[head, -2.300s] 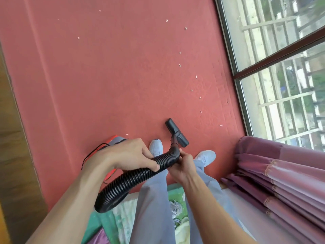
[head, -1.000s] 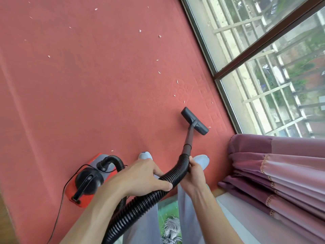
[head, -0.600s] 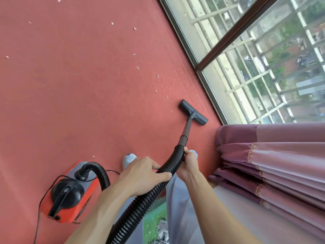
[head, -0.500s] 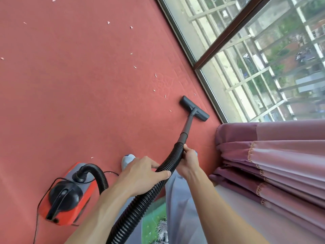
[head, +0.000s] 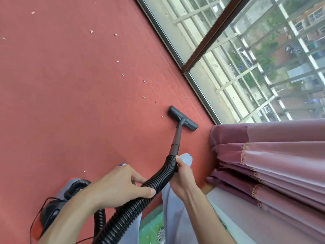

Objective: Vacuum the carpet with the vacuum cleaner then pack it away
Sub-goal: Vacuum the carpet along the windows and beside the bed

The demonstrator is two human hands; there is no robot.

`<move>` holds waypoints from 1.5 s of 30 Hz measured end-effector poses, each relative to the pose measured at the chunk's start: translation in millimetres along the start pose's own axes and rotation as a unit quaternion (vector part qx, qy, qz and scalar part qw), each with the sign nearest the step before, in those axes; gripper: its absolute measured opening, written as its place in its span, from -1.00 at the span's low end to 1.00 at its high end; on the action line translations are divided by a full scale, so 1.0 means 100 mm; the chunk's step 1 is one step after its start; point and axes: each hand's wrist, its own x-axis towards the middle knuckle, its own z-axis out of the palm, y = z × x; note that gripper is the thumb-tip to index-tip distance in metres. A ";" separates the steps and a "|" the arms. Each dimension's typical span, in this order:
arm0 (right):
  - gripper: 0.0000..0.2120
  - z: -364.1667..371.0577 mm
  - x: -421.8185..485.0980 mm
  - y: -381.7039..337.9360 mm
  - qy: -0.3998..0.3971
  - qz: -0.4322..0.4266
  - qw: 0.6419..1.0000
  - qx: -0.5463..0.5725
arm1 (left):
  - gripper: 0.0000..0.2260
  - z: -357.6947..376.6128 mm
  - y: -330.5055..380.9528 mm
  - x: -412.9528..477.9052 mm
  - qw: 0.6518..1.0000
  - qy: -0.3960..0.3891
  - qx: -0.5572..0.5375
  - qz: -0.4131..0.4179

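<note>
Pushing floor head (head: pixel 182 118) farther out over carpet (head: pixel 70 103), clutching hose (head: pixel 159 179) in curled left hand (head: pixel 119 187) and right hand (head: pixel 183 176), leaving vacuum cleaner (head: pixel 51 211) near left; risking swallowing curtain (head: pixel 263 155) just right of it.

I see a brick-red carpet (head: pixel 70 106), with a pressed geometric border pattern in the same red near the dark brown window frame (head: pixel 213 35). The small scraps (head: pixel 122 74) on it are white. The floor nozzle (head: pixel 182 120) and the ribbed hose (head: pixel 123 219) are black. The vacuum cleaner body (head: pixel 52 212) is orange-red with grey and black parts. The curtain (head: pixel 272 155) is mauve and pale pink with a beige stitched trim. The trousers (head: pixel 172 213) are pale lilac-grey.
</note>
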 end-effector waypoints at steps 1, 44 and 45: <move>-0.77 0.04 0.04 -0.07 -0.002 -0.007 1.000 -0.006 | -0.91 0.00 0.02 0.03 1.000 0.007 -0.008 0.001; -0.71 0.44 -0.37 -0.46 -0.105 0.090 0.980 -0.144 | -0.78 -0.12 0.28 -0.34 0.981 -0.132 -0.138 -0.020; -0.70 0.48 -0.34 -0.44 -0.102 0.083 0.980 -0.151 | -0.74 -0.13 0.23 -0.34 0.981 -0.124 -0.148 -0.020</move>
